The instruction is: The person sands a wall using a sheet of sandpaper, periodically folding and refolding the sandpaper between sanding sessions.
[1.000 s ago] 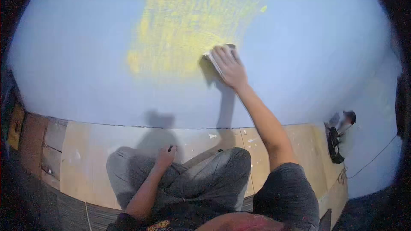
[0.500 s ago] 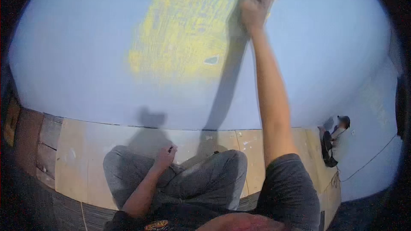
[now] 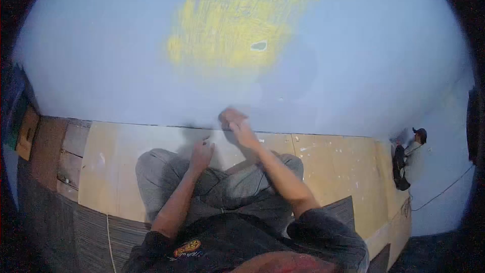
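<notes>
My right hand (image 3: 243,132) is closed around a reddish-brown piece of sandpaper (image 3: 231,116), blurred by motion, low in front of the wall (image 3: 126,81). A scratched yellow patch (image 3: 222,25) with a small grey-green spot (image 3: 259,46) marks the pale blue wall above. Over my crossed legs, my left hand (image 3: 202,154) is held with its fingers curled together. A small dark thing shows at its fingertips, too small to name.
Pale boards (image 3: 343,164) speckled with white cover the floor along the wall's base. Dark striped matting (image 3: 91,232) lies nearer to me. At the far right another person (image 3: 409,156) in a cap sits by the side wall, near a cable (image 3: 439,194).
My right hand has come down from high on the wall, bringing the sandpaper close to my left hand. The view has tilted down a little, and my left hand stays over my legs.
</notes>
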Tool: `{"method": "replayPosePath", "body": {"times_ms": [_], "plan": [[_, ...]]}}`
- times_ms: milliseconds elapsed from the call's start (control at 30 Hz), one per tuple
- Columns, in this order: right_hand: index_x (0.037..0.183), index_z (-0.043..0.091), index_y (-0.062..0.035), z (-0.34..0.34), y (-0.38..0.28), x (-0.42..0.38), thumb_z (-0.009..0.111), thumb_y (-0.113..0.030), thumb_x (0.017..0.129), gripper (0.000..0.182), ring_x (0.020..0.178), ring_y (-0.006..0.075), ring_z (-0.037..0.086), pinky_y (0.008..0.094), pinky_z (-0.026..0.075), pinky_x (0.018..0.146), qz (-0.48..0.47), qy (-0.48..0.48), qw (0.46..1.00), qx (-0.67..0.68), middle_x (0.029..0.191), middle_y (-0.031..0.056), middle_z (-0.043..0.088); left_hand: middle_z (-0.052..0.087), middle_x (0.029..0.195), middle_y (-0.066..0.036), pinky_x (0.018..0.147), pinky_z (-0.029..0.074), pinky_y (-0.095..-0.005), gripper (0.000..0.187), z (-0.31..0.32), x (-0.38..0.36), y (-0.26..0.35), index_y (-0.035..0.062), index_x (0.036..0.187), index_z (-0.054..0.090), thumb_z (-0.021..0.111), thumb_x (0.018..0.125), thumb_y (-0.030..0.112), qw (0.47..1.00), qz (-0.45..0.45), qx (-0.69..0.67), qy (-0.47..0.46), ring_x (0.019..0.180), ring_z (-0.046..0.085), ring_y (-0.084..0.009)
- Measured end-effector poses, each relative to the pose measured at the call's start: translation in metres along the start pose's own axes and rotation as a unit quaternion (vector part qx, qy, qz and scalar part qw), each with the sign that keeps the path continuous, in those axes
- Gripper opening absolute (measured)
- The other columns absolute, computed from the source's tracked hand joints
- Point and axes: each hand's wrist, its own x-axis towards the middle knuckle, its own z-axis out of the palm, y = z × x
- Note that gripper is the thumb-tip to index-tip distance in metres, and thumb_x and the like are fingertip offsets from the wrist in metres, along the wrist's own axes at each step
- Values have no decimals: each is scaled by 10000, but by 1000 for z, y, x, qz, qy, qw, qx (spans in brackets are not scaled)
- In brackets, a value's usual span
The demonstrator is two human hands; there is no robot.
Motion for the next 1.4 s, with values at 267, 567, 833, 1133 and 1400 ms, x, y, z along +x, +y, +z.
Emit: {"method": "replayPosePath", "body": {"times_ms": [267, 567, 833, 1133, 1400], "plan": [[1308, 609, -16, 62, 26, -66, 656, -367, 971, 488, 1122, 191, 583, 352, 467, 973, 205, -197, 854, 436, 1213, 80, 657, 603, 1339, -117, 989, 488, -376, 566, -34, -4, 84, 58, 1415, 517, 676, 952, 340, 821, -253, -481, -172, 1204, 591, -238], [1357, 588, -30, 31, 15, -44, 571, -427, 1011, 527, 1180, 231, 566, 366, 428, 1038, 239, -286, 849, 375, 1306, 101, 610, 615, 1300, -107, 1084, 380, -360, 465, -55, 24, 114, 1, 1314, 585, 586, 1001, 344, 943, -116, -290, -112, 1245, 528, -200], [1316, 596, -8, 19, 41, -70, 585, -436, 978, 545, 1215, 366, 590, 442, 447, 1045, 174, -101, 977, 73, 1301, 205, 627, 601, 1388, -155, 1097, 410, -401, 493, -158, 195, 310, 57, 1432, 535, 511, 949, -37, 954, 244, 87, 150, 1309, 554, -334], [1364, 571, -26, -1, 29, -80, 570, -489, 969, 609, 1277, 407, 542, 468, 417, 1100, 152, -171, 973, -30, 1389, 219, 572, 242, 1624, -205, 1184, 210, -598, 662, -178, 379, 372, 89, 1561, 290, 439, 1022, 443, 692, 439, 451, 354, 1470, 247, -462], [1388, 560, -37, -39, 4, -95, 590, -513, 949, 648, 1288, 403, 542, 496, 397, 1107, 99, -148, 983, -44, 1272, 241, 646, 241, 1646, -136, 1206, 190, -584, 821, -168, 352, 330, 101, 1570, 284, 604, 815, 135, 723, 415, 484, 267, 1494, 239, -415]]}}
